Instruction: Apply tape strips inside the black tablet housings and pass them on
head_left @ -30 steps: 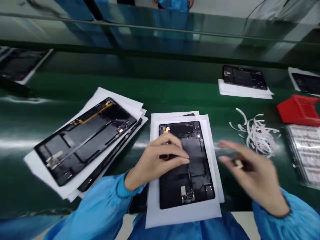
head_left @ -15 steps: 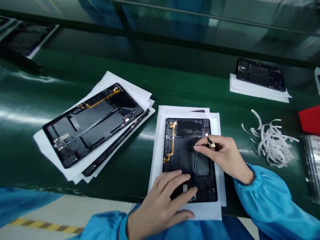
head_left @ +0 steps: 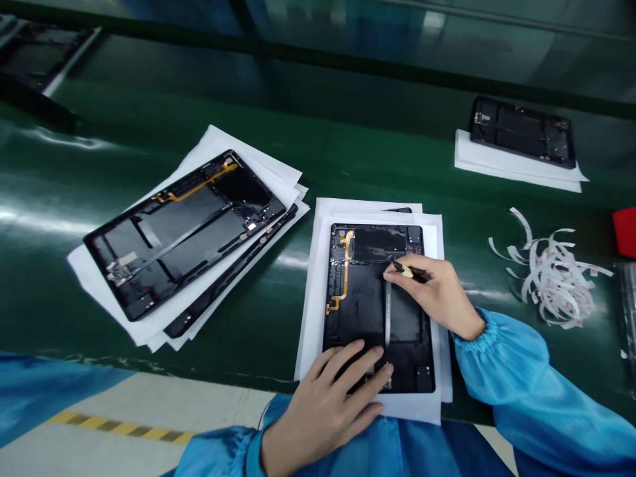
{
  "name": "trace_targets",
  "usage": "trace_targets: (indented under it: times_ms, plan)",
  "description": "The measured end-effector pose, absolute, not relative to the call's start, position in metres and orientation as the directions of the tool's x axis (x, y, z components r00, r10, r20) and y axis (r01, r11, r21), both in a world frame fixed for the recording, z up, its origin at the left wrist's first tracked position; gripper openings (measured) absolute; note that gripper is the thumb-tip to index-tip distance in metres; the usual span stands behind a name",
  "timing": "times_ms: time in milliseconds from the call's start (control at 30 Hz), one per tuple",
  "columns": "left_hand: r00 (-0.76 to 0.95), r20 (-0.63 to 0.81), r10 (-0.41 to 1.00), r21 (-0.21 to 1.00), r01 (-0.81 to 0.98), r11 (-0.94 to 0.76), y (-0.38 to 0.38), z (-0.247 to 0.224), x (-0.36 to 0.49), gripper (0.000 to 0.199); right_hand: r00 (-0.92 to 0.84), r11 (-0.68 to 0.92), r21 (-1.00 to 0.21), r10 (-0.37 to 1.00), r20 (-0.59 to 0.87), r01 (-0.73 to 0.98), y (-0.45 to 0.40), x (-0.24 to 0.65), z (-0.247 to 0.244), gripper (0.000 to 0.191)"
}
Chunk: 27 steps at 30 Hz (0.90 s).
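Open tablet body lies on white sheets at the near edge of the green bench, long side running away from the wearer, interior facing up. Left hand: fingers spread, laid across the lower part of the tablet, covering some of the components there; thumb side toward the near edge. Right hand: thumb and index pressed together at the upper end of a narrow grey strip that runs lengthwise inside the tablet; cannot tell whether the fingertips grip the strip or only touch it. The same hand holds a small dark tool with a cream-coloured part in the curl of its fingers, tilted. An orange flex cable runs along the tablet's left side, well apart from both hands. The dark edge of another item shows between the sheets, behind the tablet. To the left, a second open tablet lies at an angle on sheets, with a further dark panel partly visible below it. Far right: another tablet on white sheets. Nearer on that side, a loose heap of curled white strips; a red object is cut off at the right edge of view.
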<state>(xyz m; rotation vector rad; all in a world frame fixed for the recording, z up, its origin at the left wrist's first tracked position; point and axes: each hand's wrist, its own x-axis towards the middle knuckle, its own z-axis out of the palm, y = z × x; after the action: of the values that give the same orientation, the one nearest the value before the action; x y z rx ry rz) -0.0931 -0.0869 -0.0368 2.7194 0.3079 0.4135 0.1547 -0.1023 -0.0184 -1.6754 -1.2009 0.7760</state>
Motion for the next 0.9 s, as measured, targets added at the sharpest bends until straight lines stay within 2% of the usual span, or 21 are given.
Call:
trace_targets:
  times_ms: [133,300,567,900]
  plan:
    - [0.935,0.259,0.242,0.373,0.134,-0.918,-0.087,-0.04,-0.091,0.033,0.314,-0.018,-0.891,0.939,0.141,0.454,-0.1,0.154,-0.022,0.006]
    - [0.94,0.265,0.214,0.359,0.11,-0.927,-0.086,-0.041,-0.09,0.031,0.284,0.017,-0.836,0.936,0.206,0.549,-0.1,0.15,-0.024,0.019]
    - [0.959,0.23,0.167,0.326,0.086,-0.941,-0.086,-0.04,-0.089,0.031,0.275,0.011,-0.816,0.939,0.207,0.577,-0.103,0.148,-0.027,0.028]
    - [0.979,0.16,0.13,0.313,0.074,-0.947,-0.077,-0.029,-0.081,0.035,0.302,-0.015,-0.828,0.935,0.187,0.56,-0.102,0.15,-0.025,0.025]
